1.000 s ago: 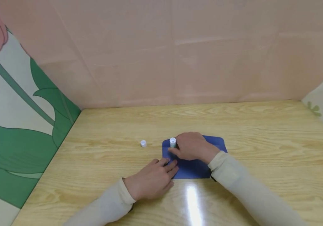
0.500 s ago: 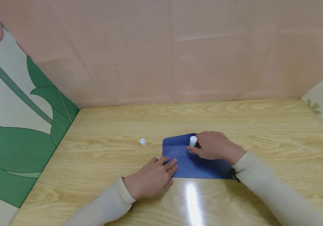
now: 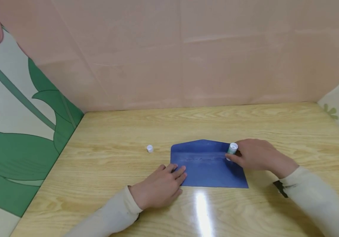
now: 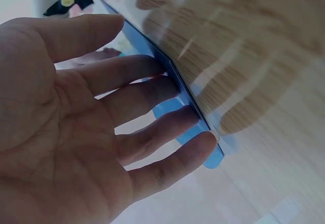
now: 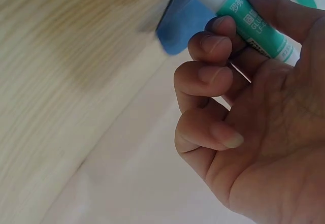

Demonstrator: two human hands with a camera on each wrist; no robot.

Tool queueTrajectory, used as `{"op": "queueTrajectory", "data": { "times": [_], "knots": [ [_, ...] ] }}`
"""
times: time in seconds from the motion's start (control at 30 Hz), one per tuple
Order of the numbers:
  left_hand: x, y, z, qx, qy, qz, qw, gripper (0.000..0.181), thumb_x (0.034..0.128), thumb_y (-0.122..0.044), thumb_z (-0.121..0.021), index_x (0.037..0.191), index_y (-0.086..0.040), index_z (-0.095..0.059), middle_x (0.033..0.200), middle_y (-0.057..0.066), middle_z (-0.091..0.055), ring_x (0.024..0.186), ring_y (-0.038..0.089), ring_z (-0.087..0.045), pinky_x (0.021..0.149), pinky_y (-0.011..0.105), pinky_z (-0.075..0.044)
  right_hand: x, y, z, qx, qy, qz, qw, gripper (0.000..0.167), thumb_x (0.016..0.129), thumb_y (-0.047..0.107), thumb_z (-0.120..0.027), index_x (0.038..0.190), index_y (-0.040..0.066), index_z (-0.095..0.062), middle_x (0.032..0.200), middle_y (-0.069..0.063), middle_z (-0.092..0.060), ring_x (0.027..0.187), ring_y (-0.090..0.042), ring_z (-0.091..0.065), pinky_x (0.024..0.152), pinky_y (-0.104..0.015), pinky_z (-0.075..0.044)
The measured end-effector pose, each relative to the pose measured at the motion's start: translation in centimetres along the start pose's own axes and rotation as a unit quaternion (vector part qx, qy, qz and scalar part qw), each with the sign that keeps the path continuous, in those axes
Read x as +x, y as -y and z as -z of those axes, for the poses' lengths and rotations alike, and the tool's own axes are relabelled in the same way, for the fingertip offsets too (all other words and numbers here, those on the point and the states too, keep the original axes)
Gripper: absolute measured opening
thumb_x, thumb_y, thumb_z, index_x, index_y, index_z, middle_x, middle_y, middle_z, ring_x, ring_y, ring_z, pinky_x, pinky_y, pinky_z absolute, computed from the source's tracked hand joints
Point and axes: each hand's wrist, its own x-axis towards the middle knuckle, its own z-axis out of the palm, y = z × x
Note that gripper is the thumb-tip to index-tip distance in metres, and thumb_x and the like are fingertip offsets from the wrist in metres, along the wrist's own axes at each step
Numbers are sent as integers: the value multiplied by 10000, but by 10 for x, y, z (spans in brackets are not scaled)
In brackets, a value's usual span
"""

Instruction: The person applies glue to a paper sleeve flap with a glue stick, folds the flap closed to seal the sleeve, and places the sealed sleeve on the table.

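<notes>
A blue envelope (image 3: pixel 211 171) lies on the table, its flap spread toward the far side and a faint streaky line along the fold. The fingers of my left hand (image 3: pixel 158 189) rest on its near left part; in the left wrist view that hand (image 4: pixel 96 107) has its fingers extended to the envelope (image 4: pixel 172 66). My right hand (image 3: pixel 258 154) holds a glue stick (image 3: pixel 233 148) near the envelope's right edge. In the right wrist view the hand (image 5: pixel 254 102) grips the green and white glue stick (image 5: pixel 254 23) between thumb and curled fingers.
A small white cap (image 3: pixel 150 148) stands on the wooden table (image 3: pixel 113 131) left of the envelope. A pinkish covering (image 3: pixel 181 65) rises behind the table, and a panel with green leaves (image 3: pixel 9 154) borders its left side.
My right hand has moved rightward with the glue stick, from the envelope's left side to its right edge, uncovering its middle. My left hand has stayed in place.
</notes>
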Motion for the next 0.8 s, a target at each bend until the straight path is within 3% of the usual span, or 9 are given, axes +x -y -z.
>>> {"op": "queueTrajectory", "data": {
  "times": [0.5,0.67,0.8],
  "knots": [
    [1,1,0,-208,133,12,9997,506,1061,-387,-417,1504,-145,-441,1583,29,-391,1453,259,-404,1099,440,-430,-6,-14,8,142,202,-111,9996,412,943,509,-597,694,190,-523,623,57,-472,562,-101,-444,517,-278,-336],
    [1,2,1,-254,143,-14,9996,508,1059,-387,-430,1506,-146,-439,1581,26,-394,1455,257,-402,1089,437,-435,-3,-2,13,258,54,-48,9996,394,950,510,-587,699,208,-553,615,68,-482,554,-95,-449,509,-277,-342],
    [0,2,2,-130,111,-32,9998,515,1050,-395,-450,1498,-141,-452,1573,33,-410,1438,262,-426,1076,430,-448,5,21,12,349,-66,187,9992,376,951,477,-597,697,205,-543,608,71,-483,541,-89,-449,504,-274,-349]
  ]
}}
